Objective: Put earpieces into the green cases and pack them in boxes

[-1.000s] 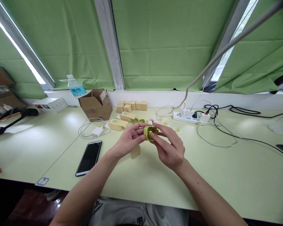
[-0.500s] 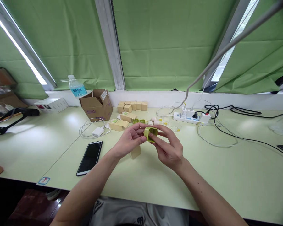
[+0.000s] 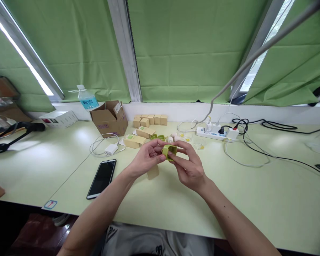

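Observation:
Between both hands, over the table's middle, is a small olive-green plastic case (image 3: 165, 151) with a hollow inside facing right. My left hand (image 3: 148, 156) grips its left side with thumb and fingers. My right hand (image 3: 190, 165) holds the other side, a finger reaching into the hollow. Beneath my left hand stands a small tan box (image 3: 153, 172), partly hidden. Just beyond the hands are green open pieces (image 3: 158, 137), several whitish round items (image 3: 170, 139) and clear pieces with yellow spots (image 3: 200, 146).
Opened small boxes (image 3: 134, 141) and a group of small tan boxes (image 3: 156, 120) sit farther back, near a cardboard carton (image 3: 109, 121). A phone (image 3: 101, 179) and a white charger (image 3: 111, 149) lie left. A power strip (image 3: 210, 133) with cables is at the right rear.
The green case and my hands have barely shifted, the right hand a little to the left. Both hands keep their hold on it.

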`<act>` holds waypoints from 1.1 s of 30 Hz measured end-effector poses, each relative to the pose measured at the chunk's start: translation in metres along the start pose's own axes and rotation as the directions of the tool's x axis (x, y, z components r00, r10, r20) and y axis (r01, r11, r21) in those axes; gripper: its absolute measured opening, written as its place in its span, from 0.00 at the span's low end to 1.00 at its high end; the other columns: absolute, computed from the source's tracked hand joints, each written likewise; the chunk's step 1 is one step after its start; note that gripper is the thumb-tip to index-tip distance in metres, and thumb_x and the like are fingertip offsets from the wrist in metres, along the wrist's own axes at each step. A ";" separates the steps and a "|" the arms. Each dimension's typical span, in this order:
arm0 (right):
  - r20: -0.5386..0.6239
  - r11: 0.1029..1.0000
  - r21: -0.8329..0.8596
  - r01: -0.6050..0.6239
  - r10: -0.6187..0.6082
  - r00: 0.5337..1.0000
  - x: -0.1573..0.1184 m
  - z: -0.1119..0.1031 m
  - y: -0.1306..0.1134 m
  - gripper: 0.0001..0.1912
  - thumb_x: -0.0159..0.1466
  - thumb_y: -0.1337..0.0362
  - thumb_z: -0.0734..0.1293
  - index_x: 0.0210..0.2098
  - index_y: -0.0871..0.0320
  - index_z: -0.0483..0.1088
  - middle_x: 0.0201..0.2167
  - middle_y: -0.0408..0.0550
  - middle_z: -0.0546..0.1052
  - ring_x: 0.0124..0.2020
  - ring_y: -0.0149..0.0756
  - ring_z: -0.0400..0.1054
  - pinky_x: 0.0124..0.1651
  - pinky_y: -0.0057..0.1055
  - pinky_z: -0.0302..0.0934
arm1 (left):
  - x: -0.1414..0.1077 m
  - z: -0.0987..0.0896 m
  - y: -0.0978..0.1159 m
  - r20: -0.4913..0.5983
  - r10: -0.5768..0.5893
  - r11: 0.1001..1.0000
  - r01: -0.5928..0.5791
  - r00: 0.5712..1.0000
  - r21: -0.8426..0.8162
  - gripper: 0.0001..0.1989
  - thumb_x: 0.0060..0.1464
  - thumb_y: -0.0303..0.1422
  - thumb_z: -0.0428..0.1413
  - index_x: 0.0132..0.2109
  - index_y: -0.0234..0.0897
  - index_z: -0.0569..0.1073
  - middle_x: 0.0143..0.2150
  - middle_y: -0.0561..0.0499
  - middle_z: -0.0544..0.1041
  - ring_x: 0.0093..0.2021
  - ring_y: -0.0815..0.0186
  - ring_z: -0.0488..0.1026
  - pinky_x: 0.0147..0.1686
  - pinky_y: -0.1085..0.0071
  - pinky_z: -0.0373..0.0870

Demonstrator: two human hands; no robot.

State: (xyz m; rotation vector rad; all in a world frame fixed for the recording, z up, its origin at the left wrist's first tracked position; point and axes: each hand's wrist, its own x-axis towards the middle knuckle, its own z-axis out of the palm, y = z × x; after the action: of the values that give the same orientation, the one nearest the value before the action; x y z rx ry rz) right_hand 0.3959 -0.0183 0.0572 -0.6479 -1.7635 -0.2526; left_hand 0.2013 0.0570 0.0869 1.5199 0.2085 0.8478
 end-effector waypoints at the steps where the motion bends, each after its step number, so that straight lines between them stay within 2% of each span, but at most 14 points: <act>1: 0.002 1.000 0.003 0.003 -0.003 1.000 0.000 0.000 0.000 0.34 0.70 0.78 0.67 0.70 0.43 0.70 0.62 0.57 0.72 0.61 0.48 0.74 0.51 0.50 0.84 | 0.000 0.000 0.000 0.001 -0.003 1.000 0.003 1.000 0.000 0.21 0.58 0.38 0.72 0.54 0.35 0.78 0.41 0.45 0.85 0.41 0.66 0.83 0.44 0.74 0.77; 8: -0.085 0.997 -0.065 0.040 -0.046 0.995 0.004 -0.001 -0.007 0.35 0.70 0.79 0.67 0.72 0.49 0.68 0.63 0.59 0.74 0.64 0.50 0.73 0.53 0.48 0.84 | 0.000 0.008 0.002 0.000 0.000 0.997 0.000 1.000 -0.075 0.24 0.58 0.41 0.72 0.56 0.35 0.78 0.45 0.42 0.85 0.44 0.63 0.84 0.46 0.72 0.78; 14: -0.033 0.995 -0.084 0.049 -0.052 0.998 0.003 -0.002 -0.006 0.36 0.68 0.80 0.67 0.72 0.50 0.68 0.63 0.61 0.72 0.63 0.51 0.73 0.52 0.48 0.84 | 0.000 0.007 0.001 -0.008 -0.017 0.996 0.016 1.000 -0.086 0.23 0.56 0.40 0.74 0.53 0.34 0.78 0.43 0.43 0.85 0.41 0.65 0.83 0.43 0.74 0.77; 20: 0.021 0.999 -0.041 -0.001 0.002 1.000 0.001 -0.001 -0.003 0.36 0.70 0.78 0.66 0.72 0.43 0.67 0.63 0.57 0.72 0.62 0.48 0.74 0.51 0.49 0.85 | 0.000 0.001 -0.003 -0.014 -0.035 0.997 0.034 0.999 -0.063 0.23 0.56 0.40 0.74 0.53 0.34 0.77 0.40 0.44 0.85 0.38 0.66 0.83 0.41 0.74 0.76; 27: -0.133 1.000 -0.002 -0.026 0.026 0.991 0.006 0.000 -0.012 0.33 0.69 0.79 0.68 0.68 0.44 0.73 0.62 0.56 0.75 0.61 0.47 0.76 0.49 0.44 0.86 | 0.001 0.013 0.004 -0.040 -0.019 0.993 0.014 0.999 -0.119 0.25 0.56 0.42 0.73 0.54 0.34 0.77 0.44 0.42 0.86 0.43 0.60 0.85 0.47 0.67 0.80; 30: -0.130 0.999 0.018 -0.031 0.033 0.991 0.007 0.000 -0.013 0.31 0.68 0.79 0.69 0.65 0.45 0.75 0.61 0.56 0.76 0.61 0.46 0.76 0.47 0.42 0.85 | 0.001 0.014 0.004 -0.037 -0.015 0.989 0.009 0.999 -0.145 0.24 0.56 0.41 0.73 0.53 0.35 0.77 0.42 0.44 0.85 0.40 0.63 0.84 0.47 0.68 0.81; 33: -0.100 0.996 0.051 -0.075 0.080 0.992 0.005 0.001 -0.010 0.25 0.69 0.77 0.70 0.60 0.46 0.79 0.59 0.55 0.76 0.58 0.45 0.77 0.43 0.39 0.85 | 0.001 0.011 0.002 -0.018 -0.022 0.988 0.019 1.000 -0.153 0.22 0.57 0.40 0.73 0.51 0.34 0.77 0.40 0.46 0.85 0.39 0.65 0.84 0.45 0.68 0.81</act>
State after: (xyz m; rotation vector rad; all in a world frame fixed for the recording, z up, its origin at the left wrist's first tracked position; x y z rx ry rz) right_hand 0.3887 -0.0241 0.0630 -0.6571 -1.6387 -0.1872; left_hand 0.2078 0.0486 0.0900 1.3650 0.1692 0.8435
